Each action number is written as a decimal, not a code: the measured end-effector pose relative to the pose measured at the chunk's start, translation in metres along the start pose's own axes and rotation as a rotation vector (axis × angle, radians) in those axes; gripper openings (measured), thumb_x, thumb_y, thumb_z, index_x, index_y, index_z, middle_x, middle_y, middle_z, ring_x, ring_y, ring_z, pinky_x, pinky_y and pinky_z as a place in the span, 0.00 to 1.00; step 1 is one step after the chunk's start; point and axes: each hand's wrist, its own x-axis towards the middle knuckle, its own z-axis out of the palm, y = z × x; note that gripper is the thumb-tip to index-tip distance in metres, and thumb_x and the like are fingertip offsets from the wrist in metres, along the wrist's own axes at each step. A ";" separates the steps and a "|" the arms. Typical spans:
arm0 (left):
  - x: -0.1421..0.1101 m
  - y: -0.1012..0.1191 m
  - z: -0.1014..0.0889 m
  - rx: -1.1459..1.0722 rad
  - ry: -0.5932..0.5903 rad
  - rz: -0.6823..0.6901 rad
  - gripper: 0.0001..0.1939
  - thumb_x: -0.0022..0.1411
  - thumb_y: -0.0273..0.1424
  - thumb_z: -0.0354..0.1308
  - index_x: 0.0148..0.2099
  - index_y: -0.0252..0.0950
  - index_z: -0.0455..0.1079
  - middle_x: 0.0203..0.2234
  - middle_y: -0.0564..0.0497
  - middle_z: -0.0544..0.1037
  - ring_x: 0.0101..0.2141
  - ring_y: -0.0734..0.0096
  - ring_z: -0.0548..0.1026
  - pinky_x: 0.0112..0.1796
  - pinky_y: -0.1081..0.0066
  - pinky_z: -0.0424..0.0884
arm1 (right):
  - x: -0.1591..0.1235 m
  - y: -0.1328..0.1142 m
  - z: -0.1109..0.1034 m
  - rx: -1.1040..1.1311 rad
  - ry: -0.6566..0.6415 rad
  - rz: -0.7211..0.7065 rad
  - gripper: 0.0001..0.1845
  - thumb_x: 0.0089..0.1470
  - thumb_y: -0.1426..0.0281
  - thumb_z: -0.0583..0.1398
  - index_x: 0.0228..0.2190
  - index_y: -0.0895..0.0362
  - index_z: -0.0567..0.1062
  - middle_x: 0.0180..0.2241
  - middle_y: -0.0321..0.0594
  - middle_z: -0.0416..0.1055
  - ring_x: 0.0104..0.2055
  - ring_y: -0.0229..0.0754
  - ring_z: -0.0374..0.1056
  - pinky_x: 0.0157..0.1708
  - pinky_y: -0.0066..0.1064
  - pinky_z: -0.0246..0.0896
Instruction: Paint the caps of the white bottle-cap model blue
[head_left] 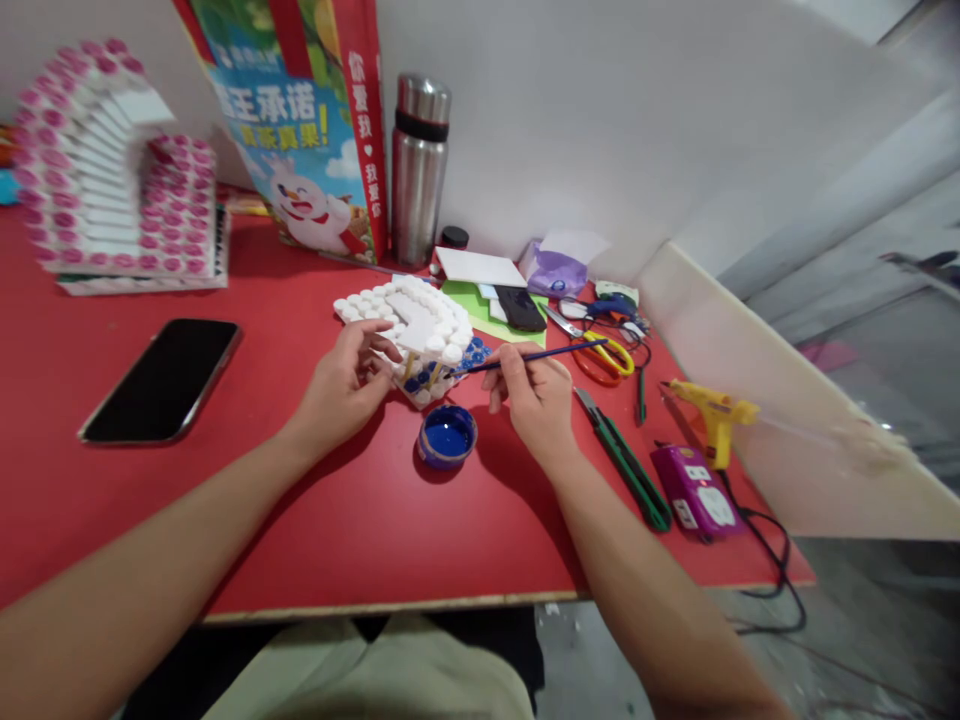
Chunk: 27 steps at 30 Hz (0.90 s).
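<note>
A small model house (420,325) made of white discs stands on the table, its lower part showing several blue-painted discs and thin wooden posts. At its left side, my left hand (352,370) has its fingers curled, with fingertips and thumb against the model's edge. My right hand (532,400) is closed on a thin blue paintbrush (555,351), pinched between thumb and fingers. The brush tip points left at the blue discs; whether it touches them is hard to see. Just in front of the model sits an open round jar of blue paint (447,437).
A larger pink-and-white disc model (112,180) and a smartphone (163,381) lie left. Behind stand a printed bag (307,130) and steel flask (421,170). To the right are scissors (616,354), a green utility knife (626,465), a glue gun (712,412) and a purple power box (696,492).
</note>
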 end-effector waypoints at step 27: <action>0.000 0.001 0.000 0.019 -0.011 0.002 0.24 0.64 0.29 0.59 0.61 0.35 0.63 0.41 0.47 0.78 0.33 0.68 0.78 0.34 0.66 0.74 | 0.001 -0.001 0.000 -0.025 -0.015 0.003 0.26 0.70 0.46 0.60 0.33 0.55 0.78 0.23 0.35 0.76 0.16 0.34 0.69 0.19 0.29 0.62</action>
